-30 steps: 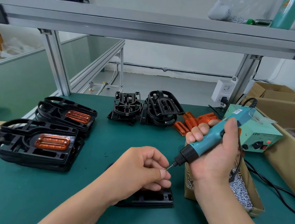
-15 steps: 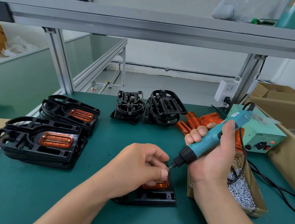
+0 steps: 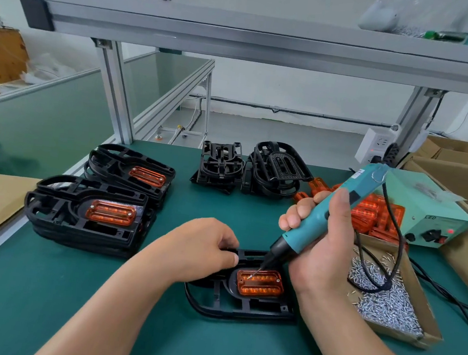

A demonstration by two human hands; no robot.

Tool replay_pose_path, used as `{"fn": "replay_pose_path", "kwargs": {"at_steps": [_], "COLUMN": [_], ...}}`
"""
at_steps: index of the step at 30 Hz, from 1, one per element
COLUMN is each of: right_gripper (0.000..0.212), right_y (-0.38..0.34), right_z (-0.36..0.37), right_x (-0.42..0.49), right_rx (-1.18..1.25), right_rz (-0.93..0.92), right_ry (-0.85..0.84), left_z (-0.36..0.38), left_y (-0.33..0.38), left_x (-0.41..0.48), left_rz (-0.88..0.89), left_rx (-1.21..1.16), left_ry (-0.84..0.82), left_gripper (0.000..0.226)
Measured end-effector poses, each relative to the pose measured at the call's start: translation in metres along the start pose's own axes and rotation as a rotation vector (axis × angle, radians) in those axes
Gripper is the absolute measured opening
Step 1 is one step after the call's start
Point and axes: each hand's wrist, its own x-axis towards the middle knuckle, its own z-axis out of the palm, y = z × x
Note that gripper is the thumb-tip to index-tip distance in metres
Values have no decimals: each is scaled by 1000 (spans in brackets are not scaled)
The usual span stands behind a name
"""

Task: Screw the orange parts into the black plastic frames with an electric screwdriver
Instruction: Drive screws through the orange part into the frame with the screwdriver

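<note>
Green matting covers the bench [image 3: 39, 286], and right under my hands lies the frame [image 3: 243, 314] I am working on, with an orange part [image 3: 261, 282] seated in its pocket. My right hand [image 3: 326, 252] is wrapped round the screwdriver [image 3: 324, 217], thumb along the barrel, and the tool leans down to my left so that the bit tip sits at the part's left end. Something small and silvery shows at the tip, likely a screw. My left hand [image 3: 201, 246] has its fingers curled onto the frame's far rim, pinning it to the mat. I judge this the driving step: the bit is being set to the left hole. Whether the right hole is already filled I cannot tell. Next I need to stand the driver squarer over the hole, press straight down and run it until the screw seats, holding the frame firm so it does not twist. More screws lie in the box [image 3: 421, 292] just beside my right wrist, finished stacks [image 3: 75, 232] sit to my left, and spare parts [image 3: 374, 213] lie behind the tool.
</note>
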Motion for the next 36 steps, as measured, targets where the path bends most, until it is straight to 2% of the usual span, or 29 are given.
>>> {"fn": "replay_pose_path", "kwargs": {"at_steps": [3, 8, 23, 31, 34, 36], "right_gripper": [35, 53, 51, 46, 52, 54], "right_y": [1, -2, -6, -2, -1, 0], "right_z": [3, 6, 10, 17, 20, 21], "right_x": [-3, -5, -10, -16, -18, -18], "right_rx": [-35, -78, -165, -305, -354, -378], "right_rz": [-12, -20, -21, -82, -87, -82], "right_ry": [-39, -109, -236, -379, -425, -429], "left_z": [5, 9, 10, 8, 7, 6], "left_y": [2, 3, 7, 12, 14, 16], "left_x": [1, 3, 1, -1, -3, -3], "left_rz": [28, 61, 43, 41, 37, 37], "left_rx": [-45, -68, -82, -89, -63, -61], "left_ry": [-23, -18, -11, -16, -11, -9], "left_gripper": [14, 12, 16, 6, 30, 38]}}
